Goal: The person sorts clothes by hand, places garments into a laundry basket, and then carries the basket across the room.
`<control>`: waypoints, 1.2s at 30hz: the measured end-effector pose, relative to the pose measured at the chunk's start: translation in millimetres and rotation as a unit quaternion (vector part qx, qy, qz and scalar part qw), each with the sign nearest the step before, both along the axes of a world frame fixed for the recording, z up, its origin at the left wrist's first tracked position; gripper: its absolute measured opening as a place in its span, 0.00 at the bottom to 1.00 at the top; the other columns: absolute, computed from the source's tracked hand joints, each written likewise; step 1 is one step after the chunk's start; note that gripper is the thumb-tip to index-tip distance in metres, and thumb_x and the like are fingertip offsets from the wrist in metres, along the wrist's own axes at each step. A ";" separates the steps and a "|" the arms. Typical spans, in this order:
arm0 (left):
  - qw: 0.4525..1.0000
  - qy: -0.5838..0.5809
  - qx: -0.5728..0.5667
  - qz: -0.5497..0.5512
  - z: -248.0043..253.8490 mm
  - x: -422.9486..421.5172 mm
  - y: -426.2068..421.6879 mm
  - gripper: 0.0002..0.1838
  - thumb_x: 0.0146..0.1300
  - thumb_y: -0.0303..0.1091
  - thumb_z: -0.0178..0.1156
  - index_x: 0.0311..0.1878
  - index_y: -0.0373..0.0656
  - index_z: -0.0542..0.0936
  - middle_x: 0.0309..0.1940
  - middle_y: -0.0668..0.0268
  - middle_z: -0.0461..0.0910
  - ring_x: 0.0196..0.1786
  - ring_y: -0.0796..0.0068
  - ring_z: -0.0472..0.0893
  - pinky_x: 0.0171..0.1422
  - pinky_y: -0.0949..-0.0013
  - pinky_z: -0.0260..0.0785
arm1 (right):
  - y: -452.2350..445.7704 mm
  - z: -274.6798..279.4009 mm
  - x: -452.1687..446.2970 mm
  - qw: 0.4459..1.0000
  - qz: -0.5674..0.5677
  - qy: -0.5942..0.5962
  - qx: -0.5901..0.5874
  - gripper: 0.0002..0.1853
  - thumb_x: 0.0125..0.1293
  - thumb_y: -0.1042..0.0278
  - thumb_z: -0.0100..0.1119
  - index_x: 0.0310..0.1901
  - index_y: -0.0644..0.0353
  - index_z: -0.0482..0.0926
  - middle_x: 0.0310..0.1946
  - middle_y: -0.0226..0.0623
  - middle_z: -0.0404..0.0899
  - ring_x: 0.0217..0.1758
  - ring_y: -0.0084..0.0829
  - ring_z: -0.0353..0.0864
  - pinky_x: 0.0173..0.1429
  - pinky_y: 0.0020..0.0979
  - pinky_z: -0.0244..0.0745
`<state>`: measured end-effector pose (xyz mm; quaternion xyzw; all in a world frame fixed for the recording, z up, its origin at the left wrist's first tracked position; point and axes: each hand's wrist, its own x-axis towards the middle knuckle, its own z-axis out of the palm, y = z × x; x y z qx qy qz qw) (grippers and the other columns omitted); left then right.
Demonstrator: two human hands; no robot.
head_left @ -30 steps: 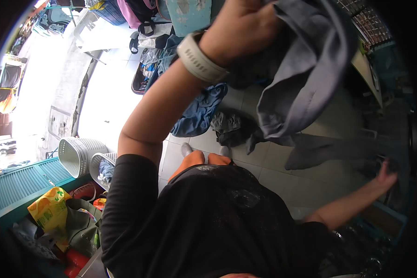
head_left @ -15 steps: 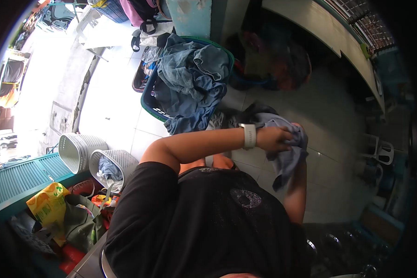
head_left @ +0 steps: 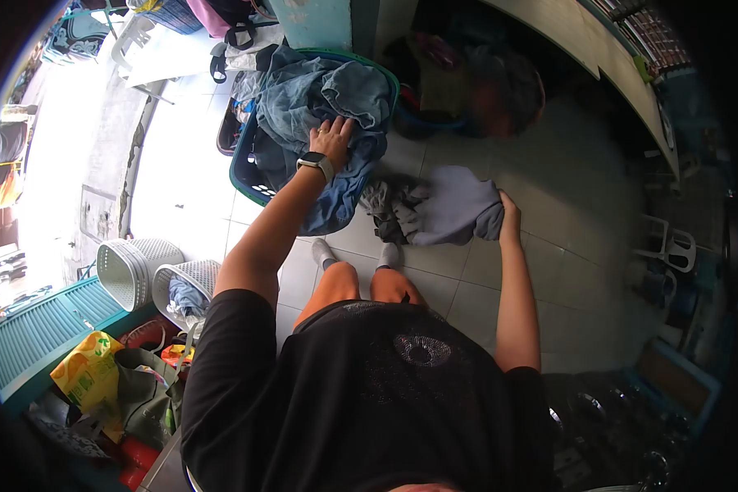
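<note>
My left hand [head_left: 331, 141], with a watch on the wrist, lies on the blue clothes [head_left: 312, 94] heaped in a laundry basket [head_left: 239, 168]. Its fingers are stretched out over the fabric, apart from one another. Off to the right, my right hand [head_left: 510, 215] grips the edge of a grey garment [head_left: 455, 205]. That garment hangs low over the tiled floor, beside a darker grey bunch of cloth [head_left: 389, 205]; whether the two are joined I cannot tell. Some of the blue clothes spill over the basket's near rim.
White perforated baskets [head_left: 127, 271] stand at left, and one [head_left: 172, 287] has blue cloth inside. A yellow bag [head_left: 90, 373] and a green bag [head_left: 143, 389] sit at lower left. Another clothes heap [head_left: 467, 82] is in shadow at the back. A white chair [head_left: 672, 246] is at right.
My left hand has left the grey garment and moved onto the blue clothes in the basket. My right hand has moved forward, and the garment is now spread out lower.
</note>
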<state>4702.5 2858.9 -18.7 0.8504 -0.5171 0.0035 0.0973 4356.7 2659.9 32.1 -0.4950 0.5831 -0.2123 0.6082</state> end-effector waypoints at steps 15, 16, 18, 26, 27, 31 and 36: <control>0.999 0.048 -0.001 0.018 19.6 10.2 0.7 0.13 0.51 0.29 0.55 0.40 0.53 0.80 0.37 0.66 0.81 0.48 0.66 0.77 0.62 0.53 0.56 | 43.9 -103.6 11.0 0.867 0.308 0.376 -0.114 0.32 0.64 0.60 0.57 0.67 0.54 0.57 0.71 0.57 0.40 0.70 0.57 0.53 0.68 0.42 0.62; 0.997 0.070 -0.034 0.021 27.8 5.7 3.1 0.14 0.50 0.28 0.55 0.41 0.53 0.80 0.37 0.66 0.81 0.47 0.65 0.78 0.60 0.54 0.59 | 51.5 -104.4 17.5 0.862 0.325 0.370 -0.118 0.34 0.62 0.57 0.60 0.67 0.54 0.57 0.71 0.57 0.40 0.71 0.57 0.52 0.68 0.42 0.61; 0.987 0.100 -0.128 0.018 56.3 -10.5 11.4 0.15 0.47 0.28 0.55 0.41 0.49 0.80 0.36 0.64 0.80 0.45 0.62 0.78 0.54 0.58 0.64 | 71.8 -96.7 37.3 0.869 0.345 0.311 -0.170 0.39 0.57 0.55 0.65 0.67 0.54 0.57 0.71 0.57 0.40 0.71 0.57 0.51 0.70 0.42 0.58; 0.855 0.242 -0.374 -0.265 178.7 -104.0 48.9 0.23 0.42 0.21 0.60 0.48 0.41 0.77 0.28 0.63 0.70 0.37 0.58 0.75 0.63 0.50 0.62 | 138.4 30.9 135.8 0.832 0.366 -0.104 -0.404 0.40 0.58 0.49 0.60 0.66 0.62 0.56 0.64 0.47 0.62 0.69 0.40 0.58 0.74 0.36 0.47; 0.861 0.227 -0.359 -0.282 177.8 -107.4 49.8 0.24 0.44 0.22 0.61 0.51 0.42 0.77 0.30 0.64 0.72 0.39 0.59 0.76 0.64 0.50 0.61 | 129.9 47.9 137.2 0.832 0.353 -0.083 -0.419 0.39 0.60 0.51 0.59 0.67 0.63 0.56 0.64 0.46 0.62 0.70 0.39 0.58 0.73 0.36 0.48; 0.877 0.208 -0.341 -0.267 172.7 -109.4 58.1 0.29 0.46 0.26 0.65 0.56 0.44 0.73 0.44 0.58 0.74 0.51 0.57 0.73 0.66 0.49 0.58 | 86.6 93.1 115.1 0.833 0.290 0.013 -0.470 0.35 0.64 0.58 0.54 0.68 0.64 0.54 0.67 0.42 0.59 0.70 0.35 0.58 0.73 0.32 0.50; 0.923 0.269 -0.275 -0.018 122.2 -88.1 67.0 0.64 0.29 0.46 0.79 0.71 0.48 0.50 0.69 0.46 0.48 0.69 0.40 0.53 0.70 0.47 0.50 | 74.6 140.1 93.2 0.817 0.290 -0.006 -0.499 0.30 0.65 0.64 0.55 0.65 0.66 0.60 0.64 0.42 0.64 0.67 0.34 0.64 0.70 0.31 0.57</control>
